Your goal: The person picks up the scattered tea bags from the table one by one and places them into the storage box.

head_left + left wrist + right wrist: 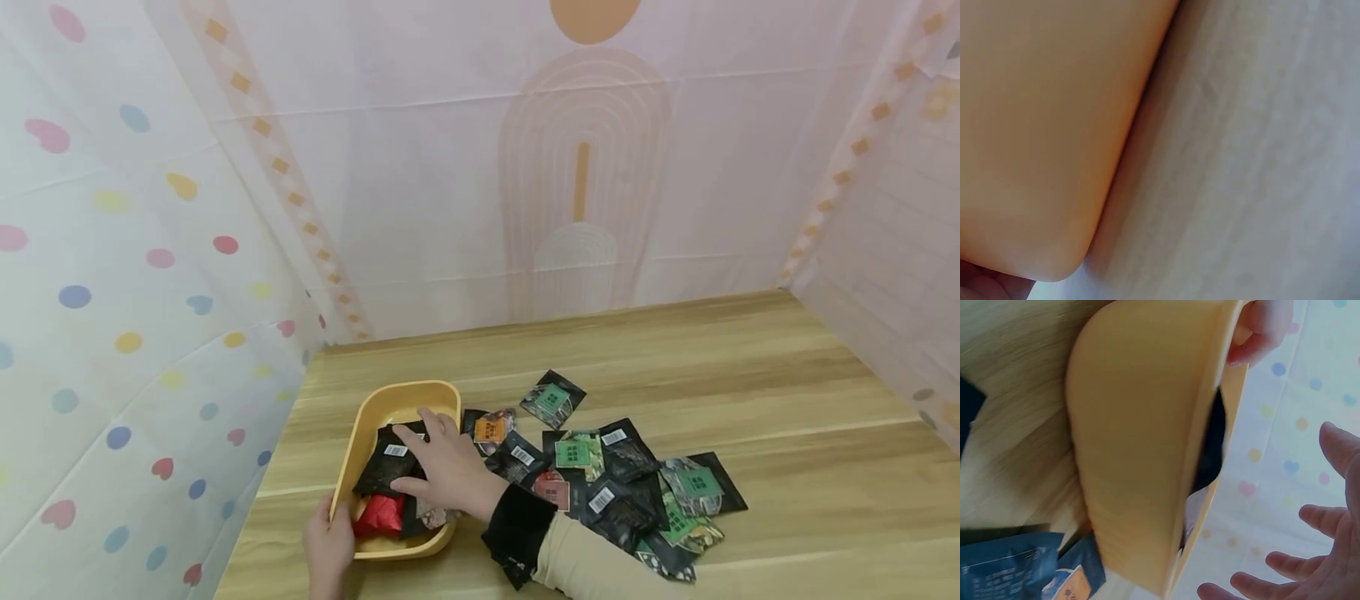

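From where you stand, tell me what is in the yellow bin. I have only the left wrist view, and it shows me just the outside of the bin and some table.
Observer: In the head view, a black packet and a red packet lie in the yellow bin.
Operator: Now give me the right hand.
Observer: The right hand is above the bin, its fingers spread, as the right wrist view also shows.
Operator: Report what lies on the table to the right of the bin.
Observer: A loose heap of packets, several overlapping, lies on the table there.
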`<state>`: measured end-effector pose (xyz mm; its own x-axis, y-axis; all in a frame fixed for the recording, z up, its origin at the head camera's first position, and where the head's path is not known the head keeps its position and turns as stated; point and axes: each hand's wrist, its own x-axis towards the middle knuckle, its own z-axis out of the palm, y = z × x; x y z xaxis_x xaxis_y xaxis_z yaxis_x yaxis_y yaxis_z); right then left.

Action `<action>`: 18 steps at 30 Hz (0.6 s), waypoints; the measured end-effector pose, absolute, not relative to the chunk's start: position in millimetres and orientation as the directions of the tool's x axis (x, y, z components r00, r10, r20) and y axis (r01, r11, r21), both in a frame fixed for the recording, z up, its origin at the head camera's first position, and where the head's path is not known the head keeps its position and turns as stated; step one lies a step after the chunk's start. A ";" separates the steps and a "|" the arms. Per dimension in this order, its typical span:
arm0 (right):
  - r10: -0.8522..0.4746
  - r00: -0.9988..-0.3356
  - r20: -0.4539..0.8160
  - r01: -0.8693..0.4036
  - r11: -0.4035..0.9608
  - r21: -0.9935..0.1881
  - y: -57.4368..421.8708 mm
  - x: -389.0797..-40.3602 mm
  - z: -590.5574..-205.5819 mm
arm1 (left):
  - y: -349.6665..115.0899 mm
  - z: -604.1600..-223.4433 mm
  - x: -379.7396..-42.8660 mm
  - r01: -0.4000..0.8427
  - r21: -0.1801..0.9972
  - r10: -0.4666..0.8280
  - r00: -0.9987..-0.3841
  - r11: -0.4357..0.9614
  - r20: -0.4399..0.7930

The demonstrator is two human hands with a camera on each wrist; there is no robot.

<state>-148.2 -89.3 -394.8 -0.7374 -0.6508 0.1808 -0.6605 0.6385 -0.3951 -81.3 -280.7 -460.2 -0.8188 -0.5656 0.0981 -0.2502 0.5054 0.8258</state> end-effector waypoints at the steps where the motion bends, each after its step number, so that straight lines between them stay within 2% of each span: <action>1: -0.650 -0.739 0.178 -0.658 0.639 -0.399 -86.4 -148.1 -395.2 | -280.3 -459.8 -81.1 -0.249 0.826 -0.566 -0.819 0.505 0.099; 13: -0.559 -0.802 0.211 -0.593 0.698 -0.401 -17.7 -163.0 -413.5 | -279.0 -462.9 -84.2 -0.243 0.841 -0.572 -0.815 0.483 0.093; 18: -0.493 -0.844 0.210 -0.530 0.710 -0.464 25.3 -163.7 -428.0 | -279.7 -464.3 -82.5 -0.261 0.851 -0.582 -0.811 0.455 0.062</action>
